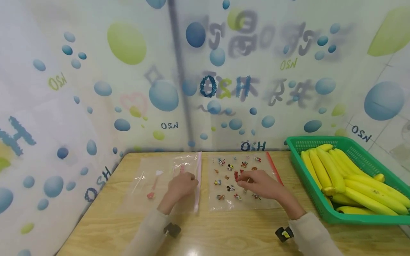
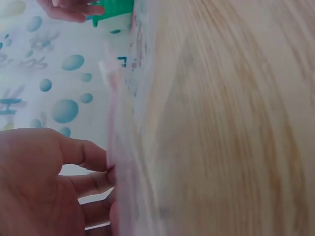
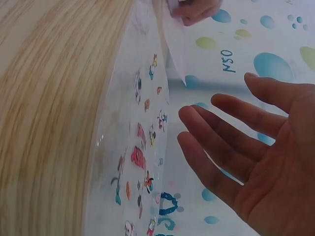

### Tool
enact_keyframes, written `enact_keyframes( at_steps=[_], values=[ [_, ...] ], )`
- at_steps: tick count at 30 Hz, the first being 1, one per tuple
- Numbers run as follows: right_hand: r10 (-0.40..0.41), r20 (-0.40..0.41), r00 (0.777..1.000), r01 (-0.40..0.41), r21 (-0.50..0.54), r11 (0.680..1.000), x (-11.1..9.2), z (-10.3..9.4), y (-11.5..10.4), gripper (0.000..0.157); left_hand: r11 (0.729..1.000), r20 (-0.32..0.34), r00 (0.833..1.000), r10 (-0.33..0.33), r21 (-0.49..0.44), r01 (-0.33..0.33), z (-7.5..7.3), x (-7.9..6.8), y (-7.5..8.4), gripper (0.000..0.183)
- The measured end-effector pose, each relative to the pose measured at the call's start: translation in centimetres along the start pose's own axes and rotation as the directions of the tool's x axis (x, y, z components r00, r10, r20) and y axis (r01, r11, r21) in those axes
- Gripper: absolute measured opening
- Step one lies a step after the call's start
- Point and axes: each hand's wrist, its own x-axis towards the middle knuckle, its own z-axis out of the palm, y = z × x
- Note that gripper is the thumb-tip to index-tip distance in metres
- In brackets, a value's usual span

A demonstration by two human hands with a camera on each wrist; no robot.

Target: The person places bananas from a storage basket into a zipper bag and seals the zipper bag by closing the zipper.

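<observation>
A clear zip bag (image 1: 137,190) with a pink zip strip (image 1: 198,188) lies on the left of the table, with a small red and pink print on it. My left hand (image 1: 182,185) is over its right part, and in the left wrist view the thumb and forefinger pinch the pink edge (image 2: 114,113). Beside it lies a second clear zip bag (image 1: 221,204), printed with small cartoon figures and edged with a red strip (image 1: 274,169). Above this bag hovers my right hand (image 1: 261,183); the right wrist view shows its fingers (image 3: 226,132) spread and holding nothing.
On the right stands a green plastic basket (image 1: 315,209) full of yellow bananas (image 1: 333,169). The wooden table (image 1: 217,233) backs onto a curtain (image 1: 153,135) patterned with blue and green bubbles.
</observation>
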Motion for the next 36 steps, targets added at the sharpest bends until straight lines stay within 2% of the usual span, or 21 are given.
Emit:
enact_keyframes(
  at_steps=[3, 7, 12, 15, 18, 22, 27, 33, 36],
  values=[
    [0.000, 0.013, 1.000, 0.000, 0.019, 1.000, 0.5, 0.4, -0.1, 0.035, 0.996, -0.048, 0.998, 0.026, -0.083, -0.030, -0.1, -0.1, 0.3, 0.032],
    [0.012, 0.019, 1.000, -0.013, 0.064, 0.998, 1.3, 1.2, -0.3, 0.032, 0.978, -0.045, 0.998, 0.055, -0.199, -0.063, -0.1, -0.4, 1.0, 0.030],
    [0.011, 0.006, 1.000, -0.012, 0.176, 0.984, 2.4, 1.9, -0.9, 0.028, 0.925, -0.011, 0.998, 0.055, -0.376, -0.055, -0.4, -1.0, 2.7, 0.025],
    [-0.023, -0.006, 1.000, 0.024, 0.271, 0.962, 3.2, 2.4, -1.1, 0.028, 0.901, 0.014, 0.998, 0.053, -0.432, -0.042, -0.5, -1.4, 3.9, 0.025],
    [-0.034, -0.021, 0.999, 0.039, 0.333, 0.942, 3.9, 3.0, -1.3, 0.027, 0.897, 0.038, 0.997, 0.069, -0.439, -0.046, -0.7, -1.7, 5.1, 0.026],
    [-0.022, -0.039, 0.999, 0.033, 0.317, 0.948, 4.7, 3.7, -1.6, 0.029, 0.885, 0.048, 0.992, 0.114, -0.458, -0.079, -0.9, -2.1, 6.5, 0.027],
    [0.021, -0.040, 0.999, -0.008, 0.294, 0.956, 5.1, 4.5, -1.5, 0.034, 0.868, 0.055, 0.986, 0.159, -0.483, -0.113, -1.2, -2.9, 7.4, 0.021],
    [0.051, -0.096, 0.994, -0.026, 0.254, 0.967, 5.4, 4.8, -1.5, 0.044, 0.872, 0.010, 0.976, 0.218, -0.451, -0.190, -1.5, -3.1, 7.8, 0.021],
    [0.034, -0.121, 0.992, -0.005, 0.233, 0.973, 5.5, 4.8, -1.5, 0.050, 0.888, -0.024, 0.973, 0.228, -0.405, -0.218, -1.5, -3.1, 7.7, 0.017]
  ],
)
